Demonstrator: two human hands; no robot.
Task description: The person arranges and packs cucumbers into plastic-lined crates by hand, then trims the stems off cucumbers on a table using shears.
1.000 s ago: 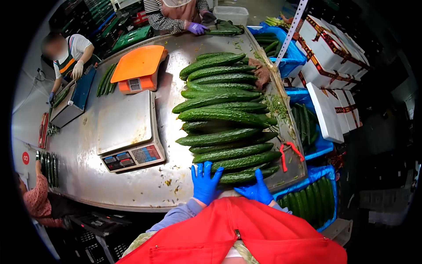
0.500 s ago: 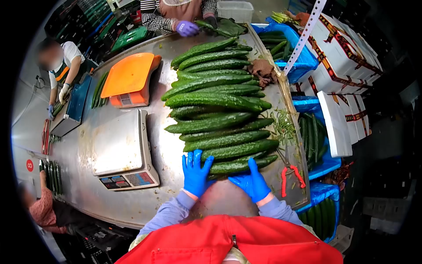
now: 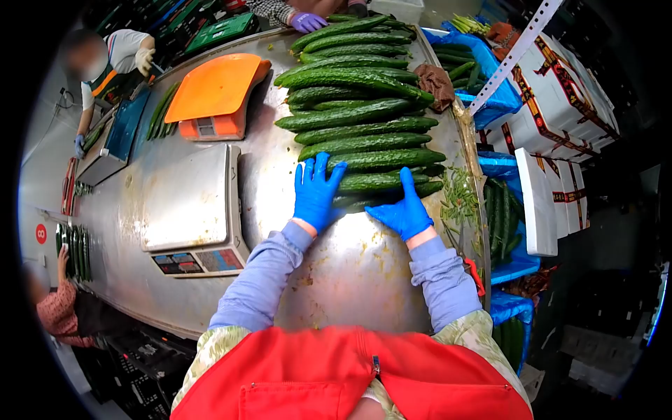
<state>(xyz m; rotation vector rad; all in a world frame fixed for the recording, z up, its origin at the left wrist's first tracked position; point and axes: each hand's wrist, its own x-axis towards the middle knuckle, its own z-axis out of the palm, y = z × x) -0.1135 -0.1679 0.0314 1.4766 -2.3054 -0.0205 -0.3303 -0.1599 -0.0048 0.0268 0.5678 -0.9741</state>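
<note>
A long row of green cucumbers [image 3: 371, 144] lies side by side on the metal table, some stacked on others. My left hand [image 3: 316, 195], in a blue glove, rests spread against the near end of the row, fingertips over the closest cucumbers. Also blue-gloved, my right hand [image 3: 403, 211] presses the near side farther right, thumb raised and fingers stretched along the lowest cucumber. Neither hand is wrapped around a cucumber. Green trimmings [image 3: 460, 198] lie right of the row. Red-handled shears [image 3: 475, 276] are partly hidden behind my right sleeve.
A flat metal scale [image 3: 189, 199] and an orange scale [image 3: 210, 87] stand to the left. Blue-lined crates [image 3: 514, 262] and white foam boxes [image 3: 560, 91] line the right side. A co-worker's purple-gloved hand [image 3: 308, 22] is at the far end; other people work at left.
My hands have pushed the near cucumbers farther away across the table, with my arms stretched out more. The co-worker at upper left has raised one gloved hand.
</note>
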